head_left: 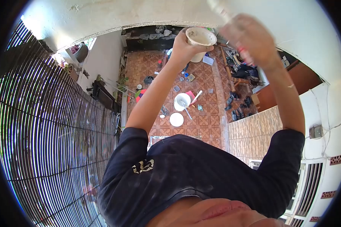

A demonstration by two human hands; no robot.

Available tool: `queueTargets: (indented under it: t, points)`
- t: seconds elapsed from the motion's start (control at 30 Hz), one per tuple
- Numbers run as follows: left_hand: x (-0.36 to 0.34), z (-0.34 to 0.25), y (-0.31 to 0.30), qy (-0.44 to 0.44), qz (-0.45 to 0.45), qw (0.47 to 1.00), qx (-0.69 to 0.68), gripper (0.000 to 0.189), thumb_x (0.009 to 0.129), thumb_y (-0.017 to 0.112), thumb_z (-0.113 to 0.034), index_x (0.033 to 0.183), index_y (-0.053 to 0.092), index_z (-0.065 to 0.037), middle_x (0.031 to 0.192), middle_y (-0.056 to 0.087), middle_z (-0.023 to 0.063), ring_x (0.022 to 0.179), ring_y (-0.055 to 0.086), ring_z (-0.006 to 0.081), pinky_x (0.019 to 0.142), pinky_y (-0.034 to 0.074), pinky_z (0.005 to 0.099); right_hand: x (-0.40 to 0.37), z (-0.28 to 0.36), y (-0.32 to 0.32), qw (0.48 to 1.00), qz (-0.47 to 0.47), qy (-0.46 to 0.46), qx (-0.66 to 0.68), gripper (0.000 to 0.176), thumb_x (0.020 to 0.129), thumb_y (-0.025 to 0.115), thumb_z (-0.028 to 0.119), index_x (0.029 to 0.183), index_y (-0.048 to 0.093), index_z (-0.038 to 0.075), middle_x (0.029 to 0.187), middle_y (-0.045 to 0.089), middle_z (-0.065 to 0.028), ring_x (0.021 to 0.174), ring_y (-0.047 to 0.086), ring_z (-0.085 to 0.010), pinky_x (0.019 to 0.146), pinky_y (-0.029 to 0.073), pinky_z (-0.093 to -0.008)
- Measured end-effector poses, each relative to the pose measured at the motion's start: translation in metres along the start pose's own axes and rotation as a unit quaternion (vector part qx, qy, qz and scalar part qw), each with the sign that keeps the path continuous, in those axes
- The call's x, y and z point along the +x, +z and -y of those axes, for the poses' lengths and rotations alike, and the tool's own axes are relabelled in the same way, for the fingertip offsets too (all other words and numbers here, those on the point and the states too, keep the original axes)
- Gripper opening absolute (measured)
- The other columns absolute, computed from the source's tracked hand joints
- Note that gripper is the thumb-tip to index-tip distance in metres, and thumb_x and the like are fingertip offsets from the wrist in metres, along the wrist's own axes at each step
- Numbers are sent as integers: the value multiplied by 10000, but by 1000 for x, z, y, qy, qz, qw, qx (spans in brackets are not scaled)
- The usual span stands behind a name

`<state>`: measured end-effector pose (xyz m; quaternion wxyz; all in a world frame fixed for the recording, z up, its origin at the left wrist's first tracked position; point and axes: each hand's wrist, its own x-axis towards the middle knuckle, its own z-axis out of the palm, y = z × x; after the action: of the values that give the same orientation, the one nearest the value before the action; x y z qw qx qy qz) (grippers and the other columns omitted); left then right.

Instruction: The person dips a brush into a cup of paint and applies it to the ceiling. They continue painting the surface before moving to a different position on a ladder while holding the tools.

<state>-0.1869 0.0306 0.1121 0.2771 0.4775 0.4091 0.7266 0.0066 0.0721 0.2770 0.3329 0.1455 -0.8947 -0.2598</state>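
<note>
My left hand (184, 48) is wrapped round a round, off-white tub (201, 36), its rim and inside smeared with pale material. Up and to the right of it, my right hand (250, 39) is closed on a pale, brush-like tool (220, 10), blurred by motion. One end of the tool points up across the white wall surface (159, 13); a red part (244, 54) shows below the fingers. Both arms are raised, the tub a short way from the tool hand.
Far below on the tiled floor (208, 125) stand a white bucket (177, 105) with a stick in it and a white lid (176, 120). Shoes (236, 113) lie at the right near a wooden rack (228, 66). A slatted blind (60, 151) hangs along the left.
</note>
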Motion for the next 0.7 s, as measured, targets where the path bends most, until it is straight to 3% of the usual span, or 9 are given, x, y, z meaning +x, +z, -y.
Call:
queueTargets:
  t: [0.1, 0.3, 0.4, 0.43, 0.5, 0.53, 0.6, 0.63, 0.7]
  points:
    - [3, 20, -2, 16, -28, 998, -53, 661, 606, 897, -58, 1177, 572, 19, 1086, 689, 110, 987, 667, 179, 872, 543, 342, -11, 24, 30, 996, -16, -84, 7, 268, 770, 729, 176, 1001, 655, 60, 910, 636, -89, 885, 650, -238, 817, 534, -338]
    - [-9, -2, 1, -11, -29, 1000, -1, 604, 637, 869, -51, 1163, 577, 2, 1081, 682, 101, 970, 657, 177, 870, 526, 328, 17, 6, 8, 957, -11, 97, 274, 203, 787, 765, 148, 962, 691, 76, 780, 665, -39, 751, 660, -196, 692, 540, -329]
    - [-10, 5, 2, 4, -56, 998, 29, 634, 594, 916, -94, 1132, 593, -6, 1051, 686, 93, 960, 655, 178, 858, 521, 330, 41, -43, -8, 984, -38, 40, 169, 169, 861, 715, 83, 1009, 711, 3, 869, 694, -78, 734, 661, -108, 697, 543, -263]
    - [-9, 5, 2, 6, -53, 998, 31, 644, 584, 923, -100, 1129, 594, -7, 1043, 686, 90, 960, 654, 179, 859, 520, 331, 67, -47, -18, 989, -103, -25, 103, 246, 719, 854, 34, 845, 643, 26, 704, 675, -96, 640, 687, -208, 525, 528, -292]
    - [-10, 3, 1, 12, -54, 998, 28, 657, 581, 923, -107, 1137, 588, -2, 1049, 686, 91, 958, 654, 180, 865, 518, 327, 86, -29, -49, 984, -132, 79, 89, 256, 715, 861, 68, 833, 636, 37, 701, 673, -86, 639, 687, -212, 527, 535, -288]
    - [-12, -6, 2, -8, -52, 999, 14, 670, 574, 926, -94, 1140, 580, -3, 1071, 679, 98, 974, 652, 186, 867, 528, 331, 88, -32, -47, 984, -135, 76, 88, 256, 715, 861, 68, 833, 636, 37, 701, 673, -86, 639, 687, -212, 527, 535, -288]
    - [-15, -15, 0, -22, -48, 999, 6, 666, 579, 916, -51, 1144, 566, -2, 1090, 670, 105, 975, 653, 190, 857, 547, 336, 87, -39, -39, 945, -252, -157, -140, 247, 720, 855, 67, 826, 634, 37, 698, 664, -90, 620, 677, -223, 522, 540, -296]
    - [-14, -14, -2, -21, -49, 999, 5, 666, 579, 916, -51, 1144, 566, -2, 1090, 670, 105, 975, 653, 190, 857, 547, 336, 78, -34, -36, 944, -253, -159, -140, 247, 720, 855, 67, 826, 634, 37, 698, 664, -90, 620, 677, -223, 522, 540, -296]
    - [-12, -9, -6, -21, -41, 999, -28, 635, 616, 878, -6, 1162, 553, 0, 1092, 665, 104, 980, 654, 189, 864, 551, 335, 49, -13, -19, 999, -2, -6, 53, 228, 834, 701, 75, 1054, 698, 12, 888, 664, -83, 716, 652, -143, 710, 558, -282]
